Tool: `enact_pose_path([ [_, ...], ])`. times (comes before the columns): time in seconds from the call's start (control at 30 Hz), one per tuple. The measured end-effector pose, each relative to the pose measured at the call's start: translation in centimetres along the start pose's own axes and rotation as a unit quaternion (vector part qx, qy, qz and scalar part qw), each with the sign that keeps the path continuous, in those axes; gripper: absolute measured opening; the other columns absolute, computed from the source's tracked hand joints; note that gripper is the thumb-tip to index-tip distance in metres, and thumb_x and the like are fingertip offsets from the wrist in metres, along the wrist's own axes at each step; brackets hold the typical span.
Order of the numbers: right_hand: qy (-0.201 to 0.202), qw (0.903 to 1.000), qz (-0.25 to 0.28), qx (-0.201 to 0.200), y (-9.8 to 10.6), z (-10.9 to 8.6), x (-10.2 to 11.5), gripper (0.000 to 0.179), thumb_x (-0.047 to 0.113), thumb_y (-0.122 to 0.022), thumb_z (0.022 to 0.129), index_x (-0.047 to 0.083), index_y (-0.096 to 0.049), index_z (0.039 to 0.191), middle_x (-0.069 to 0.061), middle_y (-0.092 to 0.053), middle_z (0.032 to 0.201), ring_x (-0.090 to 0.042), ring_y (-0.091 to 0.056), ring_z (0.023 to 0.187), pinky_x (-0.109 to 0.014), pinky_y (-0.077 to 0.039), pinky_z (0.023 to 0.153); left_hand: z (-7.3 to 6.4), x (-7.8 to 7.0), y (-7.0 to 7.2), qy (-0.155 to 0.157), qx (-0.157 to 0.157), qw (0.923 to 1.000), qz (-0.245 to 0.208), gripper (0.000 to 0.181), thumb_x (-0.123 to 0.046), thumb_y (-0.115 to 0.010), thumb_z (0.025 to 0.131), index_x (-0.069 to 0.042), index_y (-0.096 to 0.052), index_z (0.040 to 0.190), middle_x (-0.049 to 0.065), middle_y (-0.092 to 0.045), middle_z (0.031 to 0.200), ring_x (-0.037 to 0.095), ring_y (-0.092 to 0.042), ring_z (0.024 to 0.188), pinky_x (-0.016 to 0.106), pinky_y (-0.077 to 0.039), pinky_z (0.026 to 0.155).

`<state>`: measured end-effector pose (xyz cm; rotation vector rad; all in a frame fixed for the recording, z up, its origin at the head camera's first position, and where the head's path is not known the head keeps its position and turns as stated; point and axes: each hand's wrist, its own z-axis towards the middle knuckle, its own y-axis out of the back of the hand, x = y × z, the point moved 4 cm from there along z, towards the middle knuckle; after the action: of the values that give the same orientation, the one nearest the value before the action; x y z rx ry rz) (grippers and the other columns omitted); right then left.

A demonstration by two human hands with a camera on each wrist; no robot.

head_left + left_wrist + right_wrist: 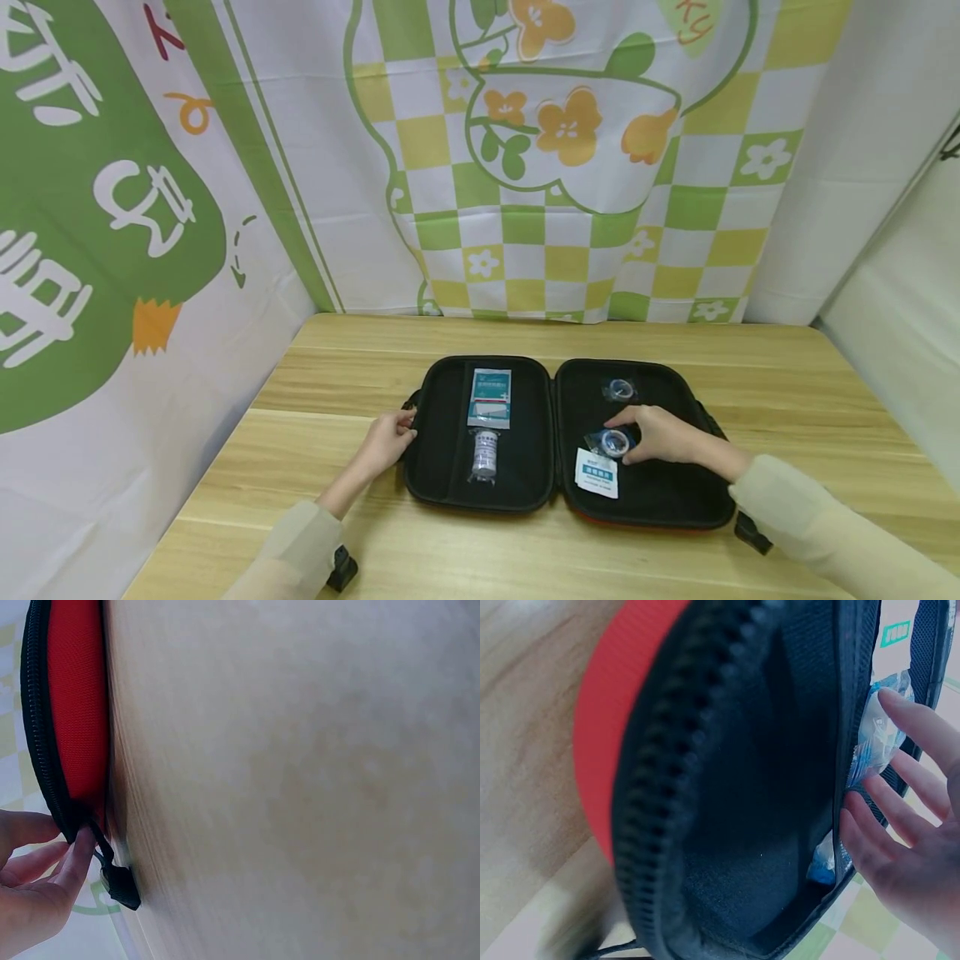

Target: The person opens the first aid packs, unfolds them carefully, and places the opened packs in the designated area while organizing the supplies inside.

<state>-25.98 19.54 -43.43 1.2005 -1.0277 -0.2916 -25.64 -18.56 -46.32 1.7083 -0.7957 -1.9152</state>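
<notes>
An unfolded black-lined case [525, 492] with a red outer shell lies on the table. My left hand [392, 437] pinches its left rim by the zipper; a black zipper pull [120, 885] hangs beside the fingers. Over the right half, the thumb and fingers of my right hand [660, 435] span a clear-wrapped tape roll [615, 443], also seen as crinkled wrapping [877, 731] in the right wrist view. A white sachet with a teal label [597, 473] lies just below it. A second wrapped roll [621, 389] sits farther back.
In the case's left half lie a teal-and-white packet [491, 398] and a wrapped white bandage roll [485, 455]. The wooden table [337, 350] extends around the case. A patterned cloth [525, 250] hangs behind the table's back edge.
</notes>
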Motion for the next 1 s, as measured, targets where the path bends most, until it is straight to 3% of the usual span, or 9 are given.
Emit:
enact_pose_path([
  [0.2,0.021,0.9997,-0.01,-0.012,-0.2,0.1,0.2,0.041,0.008,-0.078,0.06,-0.004,-0.064,0.097,-0.014,-0.061,0.097,-0.026,-0.056,0.088,-0.037,-0.048,0.072,0.0,0.0,0.1,0.0,-0.001,1.0,-0.001,0.033,0.008,-0.057,0.08,0.015,-0.052,0.112,0.021,-0.06,0.093,0.026,-0.06,0.078,0.03,-0.051,0.064],
  [0.47,0.018,0.9991,-0.021,-0.031,-0.2,0.1,0.2,0.037,0.009,-0.078,0.061,-0.003,-0.066,0.094,-0.01,-0.061,0.092,-0.02,-0.056,0.083,-0.033,-0.048,0.069,0.0,0.0,0.0,0.003,0.0,1.0,-0.002,0.033,0.008,-0.056,0.08,0.014,-0.052,0.112,0.021,-0.06,0.093,0.026,-0.06,0.079,0.03,-0.051,0.065],
  [0.8,-0.038,0.9974,0.007,-0.061,0.4,-0.1,0.2,0.037,0.008,-0.076,0.062,-0.003,-0.065,0.096,-0.012,-0.058,0.094,-0.017,-0.053,0.079,-0.026,-0.046,0.063,0.0,-0.1,0.0,0.004,-0.001,1.0,0.0,0.033,0.008,-0.057,0.079,0.014,-0.053,0.112,0.02,-0.06,0.092,0.026,-0.06,0.079,0.03,-0.051,0.065],
  [1.0,-0.061,0.9956,0.027,-0.067,0.9,-0.5,0.1,0.037,0.008,-0.074,0.066,-0.003,-0.064,0.099,-0.016,-0.055,0.097,-0.019,-0.054,0.08,-0.028,-0.048,0.063,0.0,-0.1,0.0,0.003,0.0,1.0,-0.001,0.033,0.008,-0.057,0.079,0.014,-0.053,0.111,0.02,-0.06,0.092,0.026,-0.06,0.079,0.03,-0.051,0.065],
])
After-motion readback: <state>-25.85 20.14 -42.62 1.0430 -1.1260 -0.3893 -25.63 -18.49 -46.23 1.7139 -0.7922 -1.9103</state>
